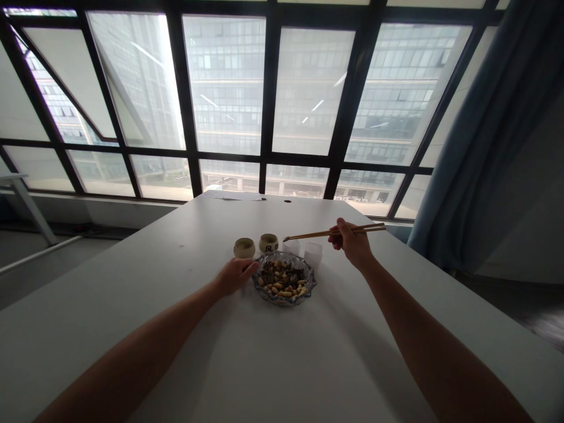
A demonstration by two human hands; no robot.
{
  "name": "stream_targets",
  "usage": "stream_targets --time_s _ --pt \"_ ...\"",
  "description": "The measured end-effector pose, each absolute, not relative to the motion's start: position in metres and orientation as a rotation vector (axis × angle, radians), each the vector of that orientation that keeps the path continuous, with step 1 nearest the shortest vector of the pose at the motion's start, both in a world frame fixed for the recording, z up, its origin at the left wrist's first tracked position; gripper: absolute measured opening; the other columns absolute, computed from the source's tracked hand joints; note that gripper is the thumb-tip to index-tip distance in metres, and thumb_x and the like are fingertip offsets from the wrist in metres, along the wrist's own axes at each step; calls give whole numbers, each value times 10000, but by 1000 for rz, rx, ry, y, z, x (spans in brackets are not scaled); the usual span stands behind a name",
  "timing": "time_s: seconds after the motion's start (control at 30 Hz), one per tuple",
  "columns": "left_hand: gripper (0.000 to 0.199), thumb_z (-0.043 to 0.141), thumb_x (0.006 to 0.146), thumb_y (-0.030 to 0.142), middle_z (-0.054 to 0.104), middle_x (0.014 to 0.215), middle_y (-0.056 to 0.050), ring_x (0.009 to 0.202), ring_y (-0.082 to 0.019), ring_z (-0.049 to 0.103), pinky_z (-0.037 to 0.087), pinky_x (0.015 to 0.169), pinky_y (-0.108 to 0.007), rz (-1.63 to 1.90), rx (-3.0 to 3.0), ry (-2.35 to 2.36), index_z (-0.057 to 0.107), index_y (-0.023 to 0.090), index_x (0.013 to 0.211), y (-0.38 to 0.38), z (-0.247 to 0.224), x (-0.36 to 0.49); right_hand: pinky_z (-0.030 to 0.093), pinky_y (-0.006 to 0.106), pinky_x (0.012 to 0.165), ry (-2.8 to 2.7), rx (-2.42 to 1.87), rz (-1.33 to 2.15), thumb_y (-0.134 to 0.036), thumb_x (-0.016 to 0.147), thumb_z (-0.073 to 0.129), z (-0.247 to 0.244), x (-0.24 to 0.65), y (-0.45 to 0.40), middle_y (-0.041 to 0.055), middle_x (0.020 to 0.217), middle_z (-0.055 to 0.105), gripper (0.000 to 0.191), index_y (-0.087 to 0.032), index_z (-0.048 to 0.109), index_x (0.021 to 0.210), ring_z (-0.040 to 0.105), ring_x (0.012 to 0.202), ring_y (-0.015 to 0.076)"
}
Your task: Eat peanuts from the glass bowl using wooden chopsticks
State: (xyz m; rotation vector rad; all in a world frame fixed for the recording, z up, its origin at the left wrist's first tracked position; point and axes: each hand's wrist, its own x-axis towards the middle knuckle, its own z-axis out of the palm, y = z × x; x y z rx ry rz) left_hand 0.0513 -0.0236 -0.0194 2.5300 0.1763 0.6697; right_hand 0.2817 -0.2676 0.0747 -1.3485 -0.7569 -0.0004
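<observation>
A clear scalloped glass bowl (284,301) holds peanuts and dark pieces near the middle of the table. At its left rim is my left hand (237,275), with the thumb and fingers closed on the edge. My right hand (350,239) holds a pair of wooden chopsticks (315,235) pointing left, their tips above the cups behind the bowl. A small dark bit seems to sit at the tips, too small to name. Two beige cups (244,248) (268,242) stand behind the bowl at left, and two translucent white cups (291,247) (313,254) at right.
The white table (282,364) stretches toward large windows (229,88). White papers (233,195) lie at its far edge near a dark round hole (288,201). A blue curtain (467,141) hangs at right. Another table's frame (33,211) stands at left.
</observation>
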Motion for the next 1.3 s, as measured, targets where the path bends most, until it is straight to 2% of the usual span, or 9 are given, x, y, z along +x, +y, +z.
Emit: stream_targets --time_s 0.57,1.0,1.3 --pt "484 378 953 512 381 525 45 523 -92 338 240 542 -248 684 2529 179 365 189 593 -23 -19 52 393 203 323 -655 -1266 -230 -660 807 679 76 284 -268 29 476 630 525 -152 653 679 510 332 94" --pt "484 365 954 516 367 520 50 518 -88 331 229 530 -241 682 2533 177 339 195 593 -25 -18 51 449 227 376 -758 -1422 -176 -727 773 667 74 281 -268 55 549 666 584 -145 669 725 573 405 123" --pt "491 383 959 507 386 518 48 514 -89 335 236 528 -239 707 2523 166 371 189 585 -24 -19 51 417 229 343 -749 -1386 -191 -704 790 665 85 274 -272 47 515 652 550 -163 660 697 543 368 121"
